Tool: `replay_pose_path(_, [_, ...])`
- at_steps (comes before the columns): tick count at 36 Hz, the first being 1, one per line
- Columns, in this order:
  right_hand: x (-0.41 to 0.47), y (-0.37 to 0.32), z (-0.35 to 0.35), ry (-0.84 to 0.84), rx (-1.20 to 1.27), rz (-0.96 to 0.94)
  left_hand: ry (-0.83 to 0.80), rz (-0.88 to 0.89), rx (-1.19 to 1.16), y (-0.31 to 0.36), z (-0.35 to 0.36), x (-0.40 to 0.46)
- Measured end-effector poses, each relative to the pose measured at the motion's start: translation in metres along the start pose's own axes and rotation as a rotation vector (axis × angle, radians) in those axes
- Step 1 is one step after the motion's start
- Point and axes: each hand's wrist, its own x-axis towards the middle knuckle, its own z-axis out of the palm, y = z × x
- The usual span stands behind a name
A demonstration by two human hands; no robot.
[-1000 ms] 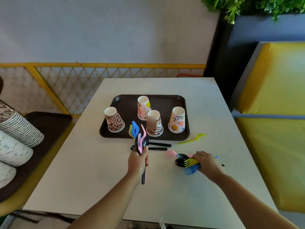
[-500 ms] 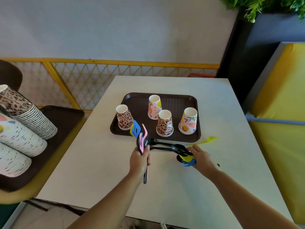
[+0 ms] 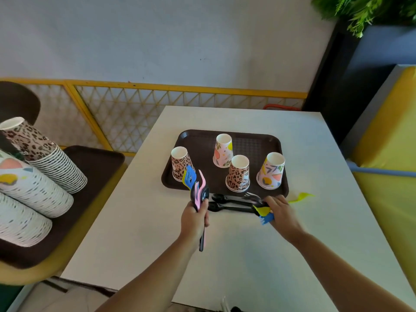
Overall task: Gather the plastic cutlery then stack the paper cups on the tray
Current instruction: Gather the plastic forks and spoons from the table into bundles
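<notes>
My left hand (image 3: 194, 219) grips an upright bundle of plastic cutlery (image 3: 196, 188) in blue, yellow, pink and black, just in front of the tray. My right hand (image 3: 281, 212) holds several pieces of cutlery (image 3: 262, 211), black, yellow and blue, low over the table. Two black spoons (image 3: 225, 202) lie on the white table (image 3: 139, 221) between my hands, near the tray's front edge. A yellow fork (image 3: 301, 196) lies right of my right hand. On the brown tray (image 3: 202, 140) several paper cups stand upside down: two leopard-print (image 3: 180, 163) (image 3: 238, 173) and two pastel (image 3: 222, 150) (image 3: 271, 171).
Tall stacks of paper cups (image 3: 33, 176) lie on another brown tray (image 3: 94, 167) on a seat at the left. A yellow bench (image 3: 389, 176) runs along the right. A yellow mesh railing (image 3: 157, 109) and a wall stand behind the table.
My right hand lifted its cutlery off the table and moved up toward the tray, beside the two black spoons. The camera view shifted left. My left hand kept its bundle.
</notes>
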Motion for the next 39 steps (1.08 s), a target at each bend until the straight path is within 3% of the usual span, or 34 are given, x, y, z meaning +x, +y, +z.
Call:
replay_pose_path(16, [0.034, -0.051, 0.034, -0.319, -0.093, 0.073, -0.092, -0.01, 0.031, -0.007, -0.012, 0.0])
replay_pose_path(26, [0.049, -0.08, 0.046, -0.359, -0.255, 0.043, -0.101, -0.009, 0.03, 0.001, -0.032, 0.018])
replay_pose_path(31, [0.049, -0.084, 0.055, -0.201, -0.147, 0.038, -0.08, 0.032, 0.035, 0.003, -0.046, 0.029])
replay_pose_path(35, [0.046, -0.087, 0.052, 0.021, 0.09, 0.215, -0.086, 0.036, -0.021, 0.006, -0.055, 0.037])
replay_pose_path(39, [0.054, -0.093, 0.047, 0.348, 0.292, 0.47, -0.097, 0.047, -0.034, 0.009, -0.058, 0.042])
